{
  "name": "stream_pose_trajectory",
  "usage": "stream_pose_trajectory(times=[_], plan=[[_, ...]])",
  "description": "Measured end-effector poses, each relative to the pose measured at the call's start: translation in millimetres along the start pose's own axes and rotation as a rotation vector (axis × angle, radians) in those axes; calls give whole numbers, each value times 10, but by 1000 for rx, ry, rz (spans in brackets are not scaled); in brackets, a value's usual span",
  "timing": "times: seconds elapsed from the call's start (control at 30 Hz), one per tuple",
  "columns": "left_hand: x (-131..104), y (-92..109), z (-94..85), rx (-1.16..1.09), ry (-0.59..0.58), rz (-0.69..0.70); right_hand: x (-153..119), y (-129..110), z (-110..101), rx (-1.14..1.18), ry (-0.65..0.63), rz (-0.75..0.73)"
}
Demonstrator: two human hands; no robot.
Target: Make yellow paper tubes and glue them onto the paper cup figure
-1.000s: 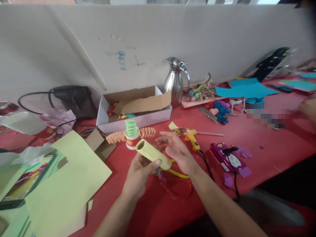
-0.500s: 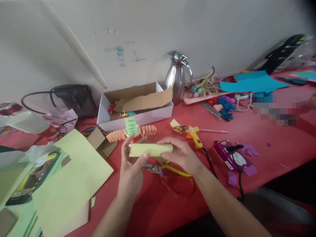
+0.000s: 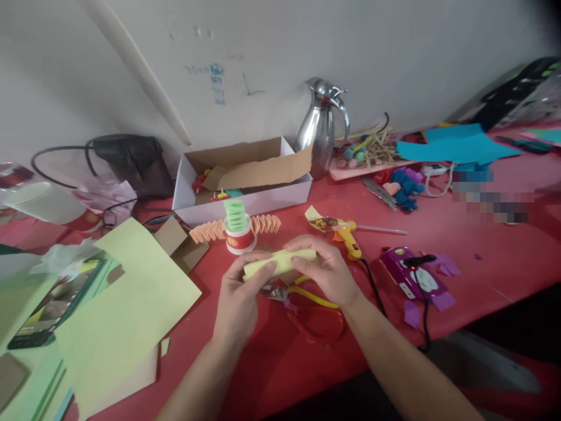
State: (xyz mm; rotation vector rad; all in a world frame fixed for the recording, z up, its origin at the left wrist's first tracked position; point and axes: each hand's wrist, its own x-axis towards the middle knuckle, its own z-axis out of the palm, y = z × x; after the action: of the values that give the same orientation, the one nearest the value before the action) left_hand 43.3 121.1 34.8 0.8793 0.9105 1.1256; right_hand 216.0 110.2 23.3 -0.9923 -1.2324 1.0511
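A small yellow paper roll (image 3: 280, 263) is held level between my two hands above the red table. My left hand (image 3: 241, 292) grips its left end, thumb on the near side. Around the right end are the fingers and thumb of my right hand (image 3: 326, 272). Just beyond stands a red and white paper cup (image 3: 241, 238) with a green folded strip (image 3: 235, 215) on top and orange folded strips (image 3: 266, 223) at its sides. Pliers with yellow and red handles (image 3: 318, 299) lie beneath my hands, partly hidden by them.
A yellow glue gun (image 3: 349, 238) and a purple device (image 3: 409, 275) with a cable lie to the right. Behind are an open box (image 3: 245, 202) and a metal jug (image 3: 316, 131). Large yellow-green paper (image 3: 131, 310) and a phone (image 3: 55, 304) lie at left.
My left hand has moved right and closed more around the roll. The roll looks narrower and tilts up toward its right end. The paper cup shows more fully.
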Motion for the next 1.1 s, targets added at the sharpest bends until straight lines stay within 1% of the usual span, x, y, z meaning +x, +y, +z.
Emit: stream_pose_trajectory(times=[0.13,0.2,0.33,0.43,0.5,0.63,0.77,0.83,0.93,1.1], plan=[[8,-16,-7,43,-1,65,-1,1,9,-23,19,-46],[10,-16,-9,39,-8,65,-5,4,17,-14,31,-38],[26,1,-15,-62,-24,-23,-7,15,38,92,113,-20],[44,13,-24,-133,-23,-64,-2,18,52,207,98,8],[54,10,-29,-150,-26,-85,-2,14,58,229,83,16],[66,-16,-28,-170,-23,-153,-13,3,69,203,108,-34],[74,-21,-38,-201,-8,-201,-31,2,74,140,137,-143],[72,-10,-47,-170,-10,-192,-32,2,71,79,139,-158],[58,0,-45,-99,-11,-149,-20,4,60,6,127,-111],[44,-37,-13,13,6,-39,-1,20,42,24,159,-52]])
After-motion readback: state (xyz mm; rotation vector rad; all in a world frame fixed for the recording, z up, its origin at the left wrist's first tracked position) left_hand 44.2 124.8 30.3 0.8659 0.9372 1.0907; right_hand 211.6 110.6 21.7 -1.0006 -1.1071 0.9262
